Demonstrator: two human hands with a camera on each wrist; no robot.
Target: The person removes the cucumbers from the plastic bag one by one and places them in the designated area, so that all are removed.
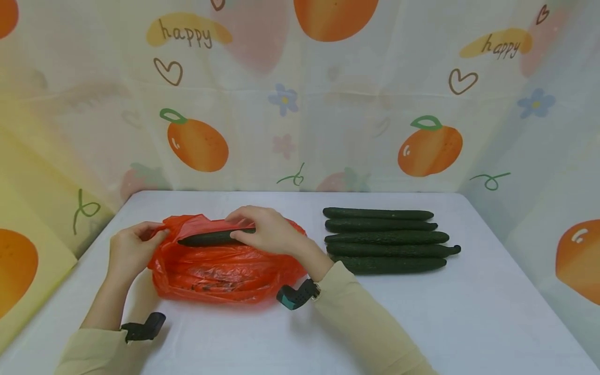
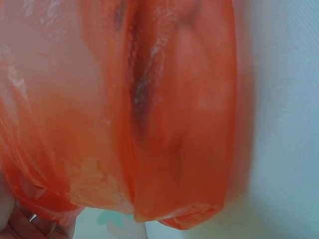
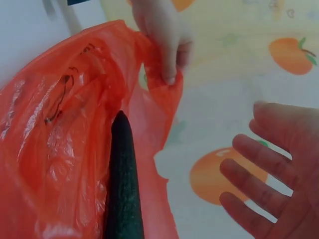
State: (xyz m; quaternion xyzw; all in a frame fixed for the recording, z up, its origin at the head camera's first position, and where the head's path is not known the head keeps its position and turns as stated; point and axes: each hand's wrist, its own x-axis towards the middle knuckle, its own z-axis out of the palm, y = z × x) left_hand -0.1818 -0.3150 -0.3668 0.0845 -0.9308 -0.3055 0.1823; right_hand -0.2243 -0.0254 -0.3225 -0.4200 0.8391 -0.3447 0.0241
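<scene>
A red plastic bag (image 1: 220, 276) lies on the table, its opening showing a dark green cucumber (image 1: 206, 239). My left hand (image 1: 136, 245) pinches the bag's rim at the left end, beside the cucumber's tip. The right hand (image 1: 267, 229) is over the cucumber's other end and hides it in the head view. In the right wrist view, the right hand's fingers (image 3: 254, 199) are spread and stand apart from the cucumber (image 3: 123, 179). Through the thin plastic of the bag (image 2: 184, 114), dark shapes show in the left wrist view.
Several cucumbers (image 1: 386, 237) lie side by side in a row on the white table (image 1: 487, 312), right of the bag. A printed curtain (image 1: 337, 120) stands behind the table. Each wrist wears a black device, such as the right one (image 1: 297, 295).
</scene>
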